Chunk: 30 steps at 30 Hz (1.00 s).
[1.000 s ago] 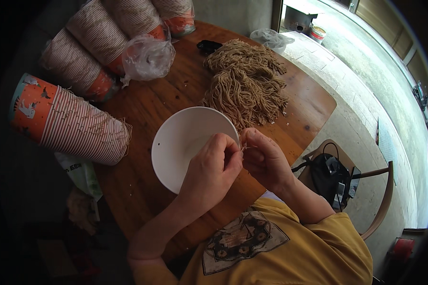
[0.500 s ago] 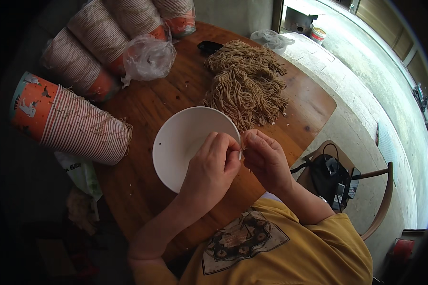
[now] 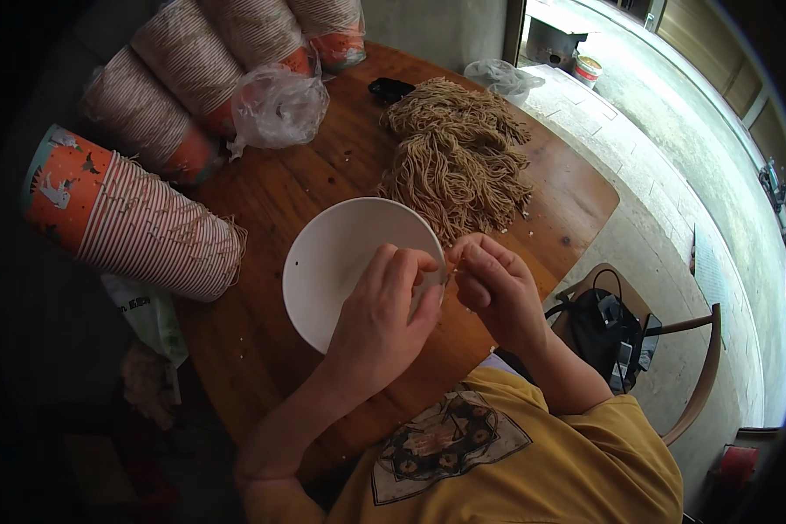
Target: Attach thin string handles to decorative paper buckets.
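My left hand [image 3: 378, 306] is over the near right side of a white, round bowl-like container [image 3: 316, 284]. Its index finger and thumb stand apart, and no object shows between them. Just beyond the container's right rim, my right hand [image 3: 499, 288] pinches a short, thin strand [image 3: 450, 274] between thumb and index finger. The strand is too small to make out fully. A small dark spot marks the container's inner left wall. Behind my hands lies a loose heap of beige string [image 3: 458, 166].
A stack of orange paper cups wound with string [image 3: 140, 218] lies at the left, with several similar stacks behind. A crumpled clear plastic bag [image 3: 279, 105] and a black object [image 3: 390, 89] lie on the wooden table [image 3: 244, 323]. At right, a chair [image 3: 694, 384] holds a black bag [image 3: 601, 327].
My left thumb and index finger have parted from their pinch. My right hand still pinches the strand and has tilted slightly. The view has shifted a little.
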Each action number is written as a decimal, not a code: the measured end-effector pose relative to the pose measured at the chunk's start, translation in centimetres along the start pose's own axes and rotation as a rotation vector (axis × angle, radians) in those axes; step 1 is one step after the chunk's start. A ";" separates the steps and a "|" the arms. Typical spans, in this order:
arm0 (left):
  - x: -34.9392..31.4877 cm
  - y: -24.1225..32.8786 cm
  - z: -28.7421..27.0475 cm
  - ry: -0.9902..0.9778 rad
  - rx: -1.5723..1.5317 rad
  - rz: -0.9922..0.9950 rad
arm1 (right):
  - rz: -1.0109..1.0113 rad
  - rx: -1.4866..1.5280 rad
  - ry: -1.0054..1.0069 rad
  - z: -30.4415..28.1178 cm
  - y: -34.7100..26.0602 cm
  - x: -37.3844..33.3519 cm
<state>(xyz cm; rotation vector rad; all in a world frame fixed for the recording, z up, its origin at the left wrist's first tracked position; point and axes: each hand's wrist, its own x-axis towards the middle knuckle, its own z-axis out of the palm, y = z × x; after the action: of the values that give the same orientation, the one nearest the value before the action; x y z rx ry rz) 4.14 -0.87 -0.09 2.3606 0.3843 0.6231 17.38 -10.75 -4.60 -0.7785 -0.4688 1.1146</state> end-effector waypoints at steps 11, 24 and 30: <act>-0.7 1.3 0.8 0.080 -0.125 -0.005 | -0.362 -0.524 -0.064 2.3 -1.5 -2.8; -3.3 2.8 1.0 0.229 0.426 0.167 | -0.325 -0.435 -0.127 3.5 -1.8 -4.6; -5.3 2.4 2.0 0.260 0.324 0.165 | -0.296 -0.448 -0.208 3.6 -1.3 -5.4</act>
<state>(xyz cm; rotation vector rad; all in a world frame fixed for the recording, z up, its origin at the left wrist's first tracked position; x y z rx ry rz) 0.96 -5.91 -1.60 2.6433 0.4344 1.0177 13.63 -14.83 -1.07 -0.9467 -0.9997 0.8235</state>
